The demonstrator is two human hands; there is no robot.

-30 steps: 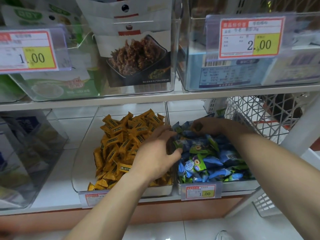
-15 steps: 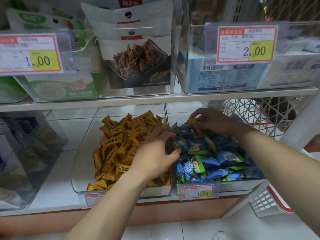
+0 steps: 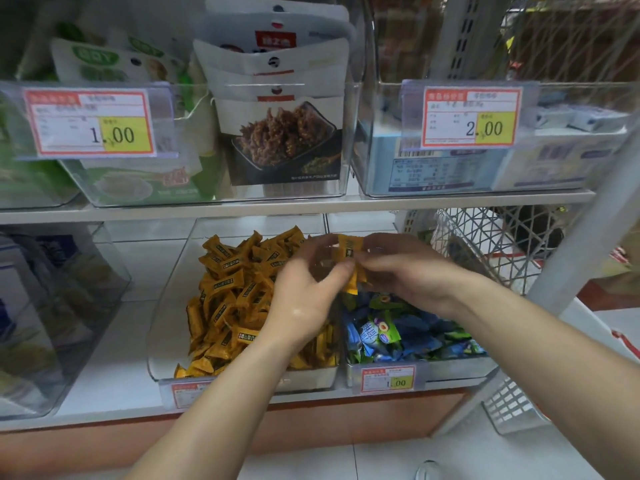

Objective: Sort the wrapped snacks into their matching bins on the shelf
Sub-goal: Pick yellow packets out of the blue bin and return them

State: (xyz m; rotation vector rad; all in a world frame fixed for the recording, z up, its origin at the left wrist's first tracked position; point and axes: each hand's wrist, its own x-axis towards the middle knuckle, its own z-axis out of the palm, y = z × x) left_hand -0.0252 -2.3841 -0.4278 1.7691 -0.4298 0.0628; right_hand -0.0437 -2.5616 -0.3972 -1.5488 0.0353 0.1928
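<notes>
Right hand (image 3: pixel 408 271): fingers curled, pinching a small cluster of yellow snacks (image 3: pixel 350 252) from the right. Left hand (image 3: pixel 304 299): thumb against the lower wrapper, fingers curled toward the upper one and blurred, so the exact contact there is unclear. Both hands hold the cluster.

Yellow snacks: glossy crinkled film, pillow-shaped with flat crimped ends, a dark printed label on the face. They are held in the air above the divide between the two lower bins, over the back of the blue snacks (image 3: pixel 398 327).

Left of the divide: yellow bin (image 3: pixel 173 306), clear hard plastic with a curved, sloped side wall. Inside is the yellow pile (image 3: pixel 235 289), same wrappers, heaped loose. My left wrist and forearm cover the pile's right part.

Right of the divide: blue bin (image 3: pixel 450 374), also clear, full of blue and green foil-like wrappers with twisted ends. A small tag (image 3: pixel 388 379) reading 1.00 is clipped to its front lip. My right forearm crosses its right rear corner.

Both bins sit on the white shelf (image 3: pixel 114 393).

Behind my right hand: white wire basket (image 3: pixel 485 244), open diamond lattice.

Upper shelf board (image 3: pixel 242 209): clear bins with flat pouches (image 3: pixel 280 140) showing a dark fried snack, green pouches (image 3: pixel 145 181) and pale blue boxes (image 3: pixel 433 168). Tags read 1.00 (image 3: pixel 90 124) and 2.00 (image 3: pixel 471 116).

Far left: another clear bin (image 3: pixel 52 306), contents blurred.
</notes>
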